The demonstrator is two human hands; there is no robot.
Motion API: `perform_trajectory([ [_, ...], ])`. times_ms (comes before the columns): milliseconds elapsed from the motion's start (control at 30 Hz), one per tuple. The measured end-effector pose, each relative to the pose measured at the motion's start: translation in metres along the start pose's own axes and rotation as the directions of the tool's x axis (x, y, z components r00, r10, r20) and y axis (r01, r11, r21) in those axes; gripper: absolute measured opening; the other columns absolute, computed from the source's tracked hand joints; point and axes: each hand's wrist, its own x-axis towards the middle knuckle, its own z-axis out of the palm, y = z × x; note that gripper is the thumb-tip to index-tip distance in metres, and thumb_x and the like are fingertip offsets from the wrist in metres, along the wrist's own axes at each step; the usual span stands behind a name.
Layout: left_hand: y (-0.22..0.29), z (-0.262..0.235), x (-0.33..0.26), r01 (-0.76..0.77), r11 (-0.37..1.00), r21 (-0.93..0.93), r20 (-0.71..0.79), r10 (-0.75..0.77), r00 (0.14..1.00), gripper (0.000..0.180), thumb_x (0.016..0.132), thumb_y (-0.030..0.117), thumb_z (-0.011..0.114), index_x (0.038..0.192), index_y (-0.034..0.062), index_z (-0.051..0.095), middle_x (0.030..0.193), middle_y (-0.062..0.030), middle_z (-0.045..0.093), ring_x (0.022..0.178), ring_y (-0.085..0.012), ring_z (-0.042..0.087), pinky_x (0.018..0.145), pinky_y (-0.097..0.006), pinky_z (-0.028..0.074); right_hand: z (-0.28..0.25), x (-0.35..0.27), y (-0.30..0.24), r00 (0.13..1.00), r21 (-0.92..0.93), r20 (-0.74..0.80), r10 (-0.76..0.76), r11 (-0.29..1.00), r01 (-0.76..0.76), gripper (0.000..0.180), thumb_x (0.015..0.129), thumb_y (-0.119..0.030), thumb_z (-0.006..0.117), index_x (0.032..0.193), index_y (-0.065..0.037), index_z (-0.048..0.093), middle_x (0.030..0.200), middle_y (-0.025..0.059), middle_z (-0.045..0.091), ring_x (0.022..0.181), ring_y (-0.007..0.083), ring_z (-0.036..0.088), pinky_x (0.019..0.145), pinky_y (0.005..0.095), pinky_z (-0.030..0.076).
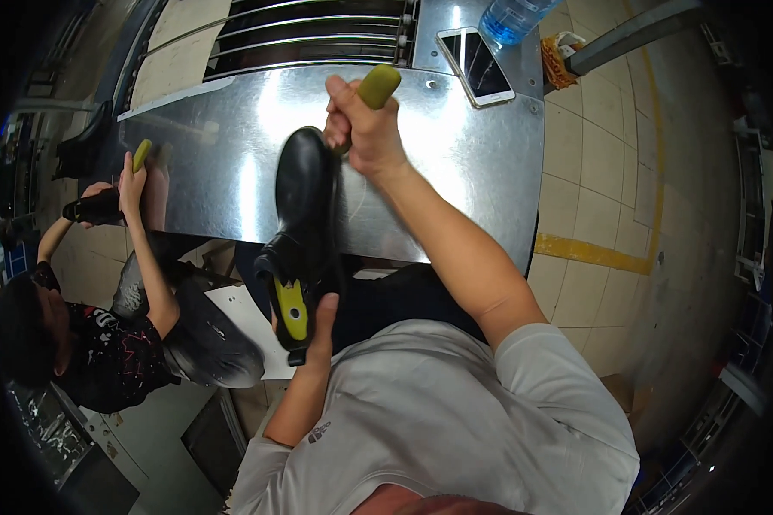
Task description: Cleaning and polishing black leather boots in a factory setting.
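Observation:
A black ankle boot (304, 189) is tilted over the near edge of the metal table, toe pointing away from me. Inside its opening shows a yellow-green insert, probably a shoe last (294, 311), with a round hole. My left hand (321, 330) grips the boot around its ankle end; most of those fingers are hidden behind it. Closed in my right hand (365, 124) is a yellow-green tool with a rounded end (380, 86). The fist is beside the boot's toe; the tool's lower end is mostly hidden, so its exact kind is unclear.
The shiny metal table (206, 172) borders a roller conveyor (309, 39). A white-framed phone (476, 67) and a clear bottle with blue liquid (511, 21) are at the back right. At left, a co-worker (103, 343) holds a dark boot and a similar yellow-green tool.

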Motion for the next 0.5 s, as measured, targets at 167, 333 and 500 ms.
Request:
perform_trajectory([
  [167,0.026,0.005,0.01,-0.03,0.953,-0.303,-0.066,0.01,0.998,0.058,0.085,0.008,0.065,0.137,-0.002,0.042,0.134,-0.0126,0.05,0.12,-0.0235,0.051,0.105,-0.032,0.037,0.027,-0.01,0.002,0.995,0.236,-0.025,0.098,0.968,-0.089,0.035,0.089,-0.031,0.07,0.073,-0.005,0.052,0.052,0.0013,0.041,0.04,0.0126,0.04,0.043,0.0292,0.038],
  [333,0.027,-0.007,0.021,-0.066,0.882,-0.467,-0.173,-0.018,0.985,0.054,0.086,0.007,0.06,0.137,-0.0011,0.043,0.133,-0.0125,0.051,0.121,-0.0233,0.052,0.105,-0.034,0.039,0.061,0.004,0.004,1.0,0.148,0.006,-0.003,0.989,0.002,0.032,0.088,-0.026,0.071,0.074,-0.005,0.052,0.052,0.0021,0.044,0.04,0.0124,0.043,0.04,0.0279,0.036],
  [500,0.014,-0.011,0.023,-0.065,0.82,-0.568,-0.179,-0.046,0.983,0.051,0.086,0.007,0.059,0.135,-0.001,0.045,0.131,-0.0124,0.053,0.119,-0.0229,0.054,0.104,-0.034,0.04,0.066,0.031,0.009,0.996,0.14,0.018,-0.085,0.987,0.082,0.031,0.086,-0.023,0.074,0.072,-0.004,0.055,0.055,0.0025,0.05,0.038,0.0092,0.044,0.037,0.0236,0.036],
])
